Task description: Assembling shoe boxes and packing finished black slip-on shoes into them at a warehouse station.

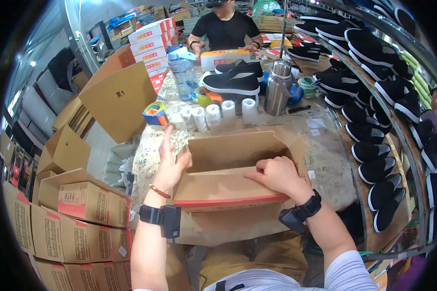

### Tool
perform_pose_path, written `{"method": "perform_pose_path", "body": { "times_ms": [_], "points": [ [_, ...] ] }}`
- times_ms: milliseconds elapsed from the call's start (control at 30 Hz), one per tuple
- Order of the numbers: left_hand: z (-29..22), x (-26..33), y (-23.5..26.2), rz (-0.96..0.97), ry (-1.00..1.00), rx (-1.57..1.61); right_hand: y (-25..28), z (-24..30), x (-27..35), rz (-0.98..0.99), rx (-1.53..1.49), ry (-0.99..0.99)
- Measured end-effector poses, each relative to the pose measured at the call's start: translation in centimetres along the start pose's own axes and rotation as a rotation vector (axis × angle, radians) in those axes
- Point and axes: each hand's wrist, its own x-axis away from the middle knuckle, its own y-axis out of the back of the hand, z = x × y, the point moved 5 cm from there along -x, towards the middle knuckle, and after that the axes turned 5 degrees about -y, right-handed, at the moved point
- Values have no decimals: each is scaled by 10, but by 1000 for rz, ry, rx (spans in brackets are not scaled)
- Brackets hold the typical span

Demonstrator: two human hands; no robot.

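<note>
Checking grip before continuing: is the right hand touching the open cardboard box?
Touching. The head view shows the right hand with fingers curled over the near flap of the open cardboard box, pressing on its top edge.

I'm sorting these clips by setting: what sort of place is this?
Probably a shoe warehouse or packing room: black shoes line the shelves at right, stacked cartons stand at left, and both hands work an open cardboard box on the table.

Shoe-lined shelves (374, 97), stacked cartons (77, 228), perhaps a marble-patterned table (325, 150).
</note>
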Motion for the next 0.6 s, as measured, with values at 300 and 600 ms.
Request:
{"method": "perform_pose_path", "body": {
  "times_ms": [300, 600],
  "points": [
    [5, 21, -20, 118, 43, -159, 33, -51, 49, -905, -747, 119],
    [0, 22, -41, 198, -293, -853, 14, -68, 34, -79, -483, 107]
  ]
}}
